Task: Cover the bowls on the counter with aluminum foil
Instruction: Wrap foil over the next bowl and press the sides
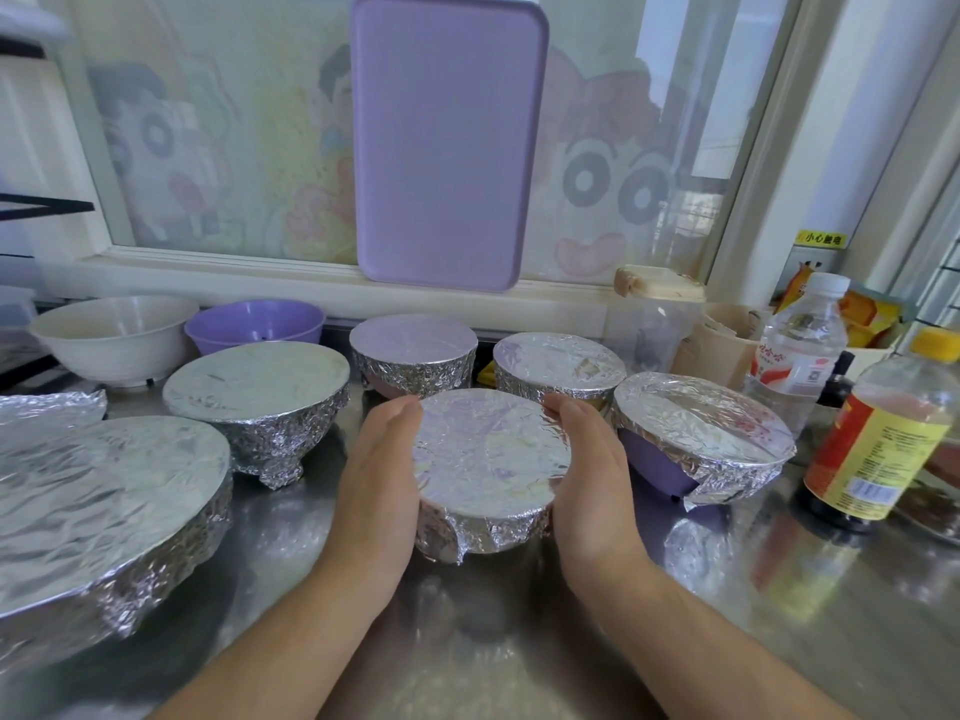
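A small bowl wrapped in aluminum foil stands at the middle of the steel counter. My left hand presses flat against its left side and my right hand against its right side, fingers straight along the foil. Several other foil-covered bowls surround it: a wide one at the near left, one behind that, one and another at the back, and a purple one at the right with loose foil. A white bowl and a purple bowl sit uncovered at the back left.
A loose foil sheet lies at the far left. A purple tray leans on the window. Right of the bowls stand a water bottle, a sauce bottle, a clear jar and snack packs.
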A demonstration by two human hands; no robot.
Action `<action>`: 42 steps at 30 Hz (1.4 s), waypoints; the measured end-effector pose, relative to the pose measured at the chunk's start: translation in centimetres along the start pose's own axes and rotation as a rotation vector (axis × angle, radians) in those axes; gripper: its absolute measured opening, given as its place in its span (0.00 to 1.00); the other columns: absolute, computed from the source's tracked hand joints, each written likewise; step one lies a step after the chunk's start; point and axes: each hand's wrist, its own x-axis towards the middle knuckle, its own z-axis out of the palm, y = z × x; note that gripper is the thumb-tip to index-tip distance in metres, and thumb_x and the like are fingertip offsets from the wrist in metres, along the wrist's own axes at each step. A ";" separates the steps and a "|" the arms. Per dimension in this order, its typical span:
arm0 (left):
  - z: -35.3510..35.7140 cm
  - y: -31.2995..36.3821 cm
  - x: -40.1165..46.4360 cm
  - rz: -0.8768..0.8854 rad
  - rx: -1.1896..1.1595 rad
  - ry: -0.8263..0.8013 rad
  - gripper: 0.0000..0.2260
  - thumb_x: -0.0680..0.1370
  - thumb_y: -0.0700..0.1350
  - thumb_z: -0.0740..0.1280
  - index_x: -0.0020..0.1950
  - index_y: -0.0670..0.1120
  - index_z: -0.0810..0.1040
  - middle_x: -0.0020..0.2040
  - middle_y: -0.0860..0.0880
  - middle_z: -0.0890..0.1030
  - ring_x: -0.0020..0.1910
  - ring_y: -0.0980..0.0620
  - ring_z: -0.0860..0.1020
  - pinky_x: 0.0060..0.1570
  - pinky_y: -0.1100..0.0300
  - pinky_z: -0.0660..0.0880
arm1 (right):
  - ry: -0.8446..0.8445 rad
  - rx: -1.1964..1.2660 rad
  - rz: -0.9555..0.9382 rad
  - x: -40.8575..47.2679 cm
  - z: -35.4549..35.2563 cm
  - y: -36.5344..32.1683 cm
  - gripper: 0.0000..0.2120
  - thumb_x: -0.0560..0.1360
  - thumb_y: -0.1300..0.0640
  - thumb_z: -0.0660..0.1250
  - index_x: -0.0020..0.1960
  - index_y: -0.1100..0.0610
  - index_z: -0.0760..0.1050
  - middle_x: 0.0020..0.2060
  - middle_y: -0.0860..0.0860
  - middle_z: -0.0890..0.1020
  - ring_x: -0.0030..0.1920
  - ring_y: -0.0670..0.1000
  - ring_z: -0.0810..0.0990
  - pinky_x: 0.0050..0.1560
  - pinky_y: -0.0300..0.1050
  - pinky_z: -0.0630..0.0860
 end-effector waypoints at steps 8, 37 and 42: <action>-2.3 1.0 0.9 0.076 0.396 -0.283 0.61 0.48 0.86 0.67 0.78 0.63 0.65 0.71 0.59 0.74 0.70 0.58 0.73 0.71 0.55 0.68 | -0.054 0.035 0.029 0.1 -0.4 0.0 0.14 0.83 0.51 0.63 0.47 0.40 0.85 0.47 0.39 0.85 0.53 0.42 0.82 0.60 0.49 0.76; -4.8 -1.0 1.9 0.059 0.423 -0.619 0.59 0.50 0.48 0.91 0.77 0.53 0.67 0.70 0.52 0.81 0.68 0.50 0.80 0.62 0.46 0.80 | -0.126 0.111 0.070 0.9 -0.6 0.9 0.18 0.72 0.42 0.65 0.55 0.50 0.84 0.55 0.55 0.86 0.62 0.60 0.83 0.71 0.69 0.73; -4.8 -1.3 2.0 0.059 0.503 -0.604 0.56 0.52 0.40 0.91 0.75 0.55 0.67 0.61 0.52 0.86 0.54 0.52 0.86 0.49 0.56 0.82 | -0.099 0.133 0.071 1.2 -0.9 1.3 0.09 0.78 0.50 0.66 0.50 0.51 0.84 0.48 0.51 0.86 0.56 0.57 0.84 0.63 0.60 0.78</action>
